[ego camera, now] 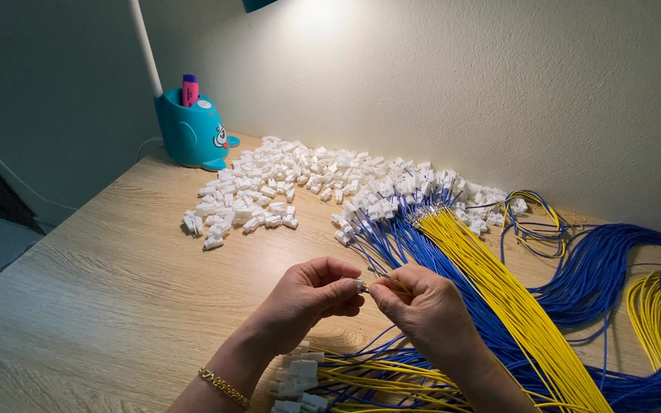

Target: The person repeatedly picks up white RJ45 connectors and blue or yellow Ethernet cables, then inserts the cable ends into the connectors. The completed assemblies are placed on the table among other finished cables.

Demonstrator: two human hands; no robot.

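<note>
Holder (191,131), upper left, contains a pink marker (190,89). Left hand (309,294) pinches a white connector (360,286); right hand (422,306) pinches a yellow wire (396,284), mid-frame.

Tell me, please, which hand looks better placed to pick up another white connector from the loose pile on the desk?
Probably the left hand. It sits on the side facing the pile of white connectors, with bare desk between. The right hand pinches a yellow wire and lies over the wire bundles.

The wooden desk (116,291) bears white connectors (300,180), blue wires (598,283), yellow wires (499,283) (bundled) and a teal lamp base (191,131).
</note>
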